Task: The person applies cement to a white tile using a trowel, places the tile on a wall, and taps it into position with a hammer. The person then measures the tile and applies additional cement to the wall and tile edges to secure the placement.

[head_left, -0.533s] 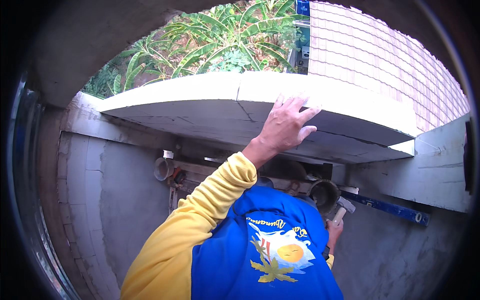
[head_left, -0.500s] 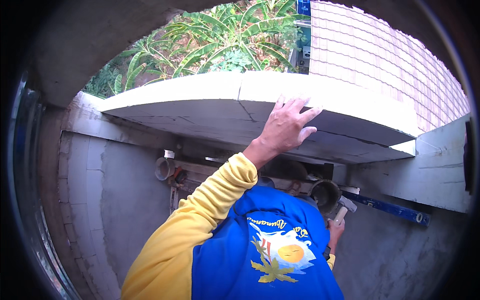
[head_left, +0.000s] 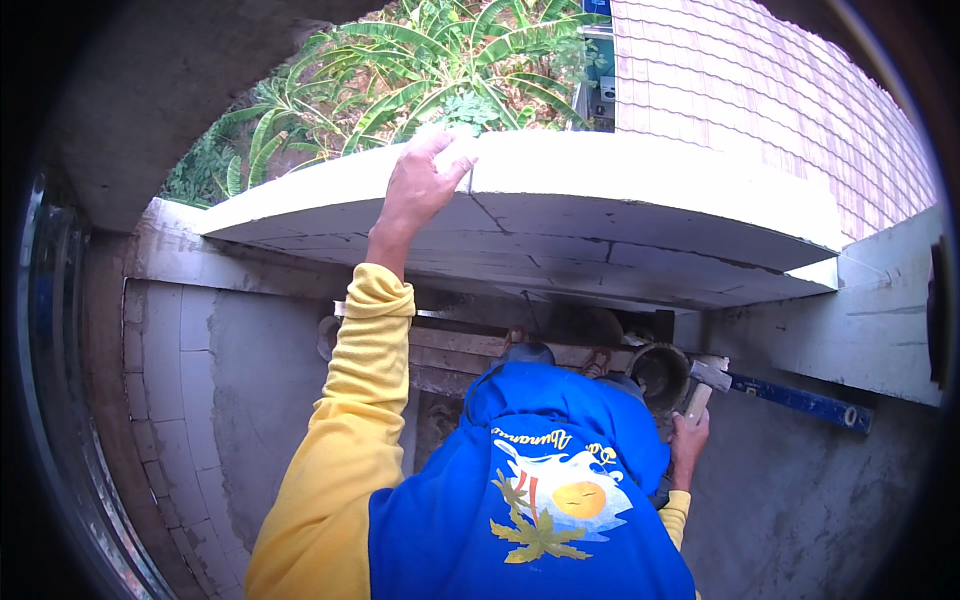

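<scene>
My left hand (head_left: 418,188) rests on the top edge of a wall of pale lightweight blocks (head_left: 330,195), just left of a vertical joint. Its thumb is apart from the fingers, which reach over the bright top and are partly washed out by glare; nothing is seen held in it. Low on the right, my right hand (head_left: 688,440) is closed round the handle of a hammer (head_left: 711,376), its metal head pointing up. The hammer head is just right of a round bucket (head_left: 660,372) and in front of a blue spirit level (head_left: 800,402).
Wooden planks (head_left: 450,352) run below the wall, with my feet on or beside them. A grey side wall (head_left: 880,320) meets the blocks on the right. Beyond the wall are banana plants (head_left: 440,60) and a tiled roof (head_left: 740,90).
My left hand has moved left along the wall top, past the block joint. The right hand, still holding the hammer, has shifted slightly right and up.
</scene>
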A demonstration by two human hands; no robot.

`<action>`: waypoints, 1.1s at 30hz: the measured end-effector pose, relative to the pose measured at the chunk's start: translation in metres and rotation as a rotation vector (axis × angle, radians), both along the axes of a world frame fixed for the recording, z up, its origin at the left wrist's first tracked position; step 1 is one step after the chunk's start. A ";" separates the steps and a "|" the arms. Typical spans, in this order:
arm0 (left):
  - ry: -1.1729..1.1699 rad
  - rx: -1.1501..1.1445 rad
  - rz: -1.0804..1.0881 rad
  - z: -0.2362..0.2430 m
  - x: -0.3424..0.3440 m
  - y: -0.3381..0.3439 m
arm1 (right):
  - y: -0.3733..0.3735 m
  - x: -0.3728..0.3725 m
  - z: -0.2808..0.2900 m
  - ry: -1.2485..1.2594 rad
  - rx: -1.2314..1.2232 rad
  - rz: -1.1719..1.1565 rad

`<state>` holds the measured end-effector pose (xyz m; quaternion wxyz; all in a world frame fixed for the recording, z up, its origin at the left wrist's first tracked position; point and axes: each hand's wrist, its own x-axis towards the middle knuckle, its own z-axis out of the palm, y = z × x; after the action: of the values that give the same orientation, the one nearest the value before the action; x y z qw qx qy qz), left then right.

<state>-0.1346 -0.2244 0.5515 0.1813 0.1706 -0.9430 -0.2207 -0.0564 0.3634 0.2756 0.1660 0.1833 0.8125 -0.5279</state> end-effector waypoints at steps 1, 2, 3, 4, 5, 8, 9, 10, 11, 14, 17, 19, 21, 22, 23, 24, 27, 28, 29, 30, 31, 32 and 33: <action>-0.052 -0.028 0.008 0.000 0.001 -0.004 | -0.005 0.000 0.002 0.006 0.009 0.011; -0.041 -0.071 -0.054 -0.001 0.002 -0.004 | -0.009 0.000 0.005 0.010 0.022 0.018; -0.030 -0.113 -0.115 -0.001 0.003 -0.004 | -0.011 -0.001 0.007 0.000 0.019 0.028; -0.019 -0.156 -0.176 -0.002 0.004 -0.003 | -0.013 -0.002 0.009 -0.010 0.016 0.039; -0.029 -0.195 -0.222 -0.002 0.003 0.000 | -0.013 -0.002 0.010 -0.018 0.014 0.044; -0.097 -0.249 -0.315 -0.003 0.004 0.004 | -0.008 0.001 -0.011 0.012 -0.012 0.077; -0.146 -0.226 -0.314 -0.005 0.005 0.001 | -0.007 0.002 -0.015 0.020 0.018 0.095; -0.194 -0.202 -0.313 -0.005 0.006 0.000 | -0.007 0.003 -0.019 0.027 0.047 0.112; -0.179 -0.152 -0.317 -0.004 0.008 0.000 | -0.008 0.004 -0.022 0.032 0.075 0.136; -0.240 0.004 -0.359 0.012 0.003 0.003 | 0.005 0.009 -0.044 0.123 0.129 0.135; -0.203 0.134 -0.249 0.017 0.008 -0.011 | -0.008 0.001 0.000 -0.034 0.174 0.160; -0.138 0.171 -0.218 0.021 0.006 -0.018 | -0.013 0.002 0.011 0.065 0.219 0.172; -0.102 0.194 -0.187 0.021 0.005 -0.030 | -0.020 0.001 0.023 0.121 0.253 0.194; -0.119 0.175 -0.175 0.020 0.003 -0.034 | -0.023 0.000 0.028 0.128 0.266 0.205; -0.133 0.162 -0.171 0.016 -0.001 -0.036 | -0.025 -0.002 0.037 0.136 0.286 0.209; -0.149 0.144 -0.160 0.015 -0.003 -0.038 | -0.031 -0.006 0.049 0.131 0.270 0.227; -0.241 0.131 -0.150 0.012 -0.013 -0.034 | -0.050 -0.019 0.083 0.162 0.226 0.276; -0.240 0.121 -0.157 0.012 -0.016 -0.031 | -0.056 -0.023 0.090 0.204 0.209 0.295; -0.237 0.113 -0.165 0.012 -0.020 -0.027 | -0.061 -0.027 0.097 0.247 0.194 0.312; -0.236 0.103 -0.172 0.012 -0.022 -0.024 | -0.067 -0.032 0.103 0.300 0.170 0.330; -0.241 0.099 -0.185 0.009 -0.026 -0.024 | -0.074 -0.038 0.108 0.353 0.146 0.348; -0.247 0.092 -0.200 0.004 -0.032 -0.027 | -0.082 -0.044 0.114 0.406 0.121 0.365; -0.256 0.085 -0.211 0.002 -0.035 -0.031 | -0.091 -0.051 0.124 0.405 0.074 0.395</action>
<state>-0.1699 -0.2551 0.5531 0.0283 0.1046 -0.9610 -0.2546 -0.1074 0.2723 0.3999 0.0934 -0.0817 0.8677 -0.4813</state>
